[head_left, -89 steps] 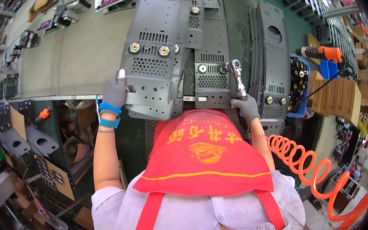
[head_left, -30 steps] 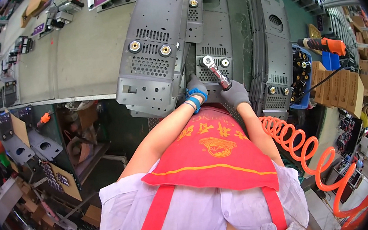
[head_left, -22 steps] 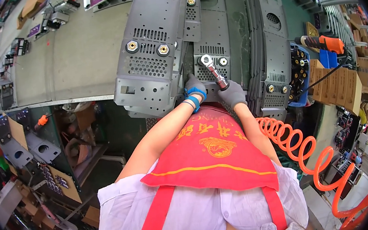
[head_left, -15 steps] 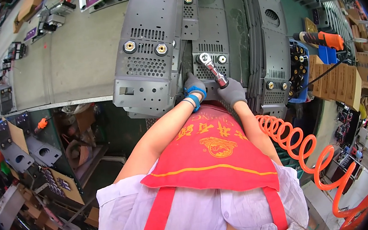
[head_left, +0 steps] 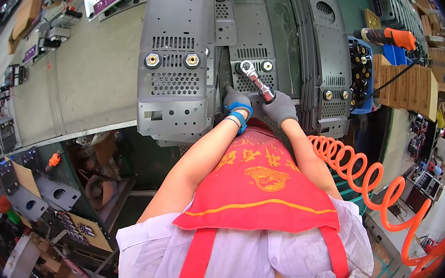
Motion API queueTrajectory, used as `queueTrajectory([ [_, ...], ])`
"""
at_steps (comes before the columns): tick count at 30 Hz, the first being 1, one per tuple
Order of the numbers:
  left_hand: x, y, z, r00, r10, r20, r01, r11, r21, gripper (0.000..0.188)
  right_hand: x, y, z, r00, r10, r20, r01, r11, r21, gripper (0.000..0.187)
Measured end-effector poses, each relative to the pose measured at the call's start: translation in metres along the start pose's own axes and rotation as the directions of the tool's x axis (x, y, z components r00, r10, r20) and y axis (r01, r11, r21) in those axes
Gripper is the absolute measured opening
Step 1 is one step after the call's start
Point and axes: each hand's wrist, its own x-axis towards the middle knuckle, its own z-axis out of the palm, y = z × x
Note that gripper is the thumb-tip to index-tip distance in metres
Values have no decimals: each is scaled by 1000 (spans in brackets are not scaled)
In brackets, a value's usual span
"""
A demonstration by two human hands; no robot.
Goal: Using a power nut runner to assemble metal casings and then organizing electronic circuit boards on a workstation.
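Observation:
My right hand (head_left: 280,108), in a grey glove, is closed round the lower end of a ratchet wrench (head_left: 261,85) with a silver ring head and a red-and-chrome body. The ring head rests over the left one of two hex fittings on a dark grey perforated metal panel (head_left: 253,38). The right fitting (head_left: 267,66) shows uncovered beside it. At the panel's left edge is my left hand (head_left: 236,100), gloved in grey with blue bands at the wrist. Its fingers grip that edge and are partly hidden.
Stacked grey panels (head_left: 171,63) with brass-centred fittings lie to the left. More panels (head_left: 326,46) stand on the right, beside a blue bin (head_left: 360,70) of fittings. An orange-and-black power tool (head_left: 388,38) lies beyond it. A coiled orange hose (head_left: 365,178) hangs at my right.
The view has shifted slightly. The wrench head stays on the left fitting, and both hands keep nearly the same places.

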Motion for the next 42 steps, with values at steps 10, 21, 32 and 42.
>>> queueTrajectory([
  [10, -10, 1, 5, 985, 101, -138, -107, 993, -40, 23, -19, 24, -22, 996, -83, -33, 87, 984, 158, 36],
  [21, -133, 19, 65, 584, 789, -191, -788, 608, 96, 47, -82, 261, -133, 979, 86, -186, 21, 859, 511, 22],
  [32, -170, 57, 189, 777, 629, -38, -627, 777, 45, 42, -26, 346, -131, 964, -71, -255, 139, 956, 260, 26],
  [42, -173, 52, 197, 848, 512, -134, -518, 855, -13, 35, -5, 348, -124, 972, -101, -210, 125, 986, 105, 26],
])
